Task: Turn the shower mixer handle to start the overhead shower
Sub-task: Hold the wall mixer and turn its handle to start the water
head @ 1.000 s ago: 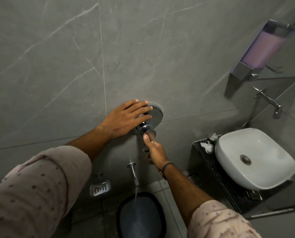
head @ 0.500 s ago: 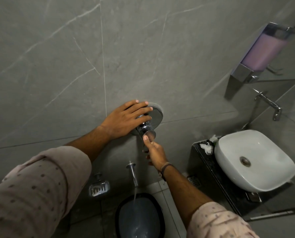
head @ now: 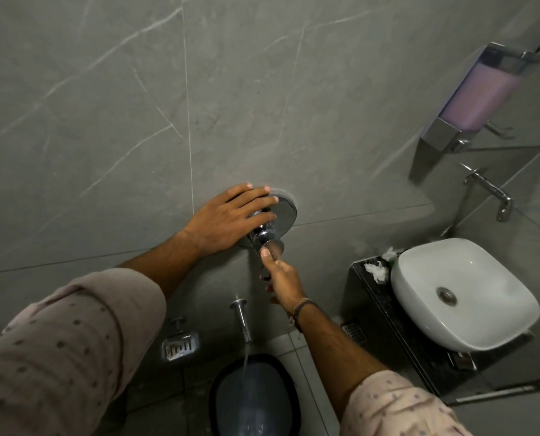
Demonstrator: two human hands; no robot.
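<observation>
A chrome shower mixer [head: 286, 212] with a round wall plate sits on the grey tiled wall. Its handle [head: 267, 240] sticks out toward me. My left hand [head: 231, 218] lies flat over the plate's left side, fingers spread and touching the mixer body. My right hand [head: 279, 278] comes from below and grips the handle, thumb pressed on its end cap. Below, the chrome spout [head: 242, 316] pours a thin stream of water into a dark bucket [head: 253, 401]. The overhead shower is out of view.
A white basin [head: 464, 294] stands on a dark counter [head: 372, 306] at right, with a wall tap [head: 489, 190] above it. A soap dispenser [head: 479, 96] with pink liquid hangs at upper right. A chrome soap dish [head: 180, 344] is mounted low on the wall.
Both hands stay on the mixer in almost the same pose. Water keeps running from the spout into the bucket.
</observation>
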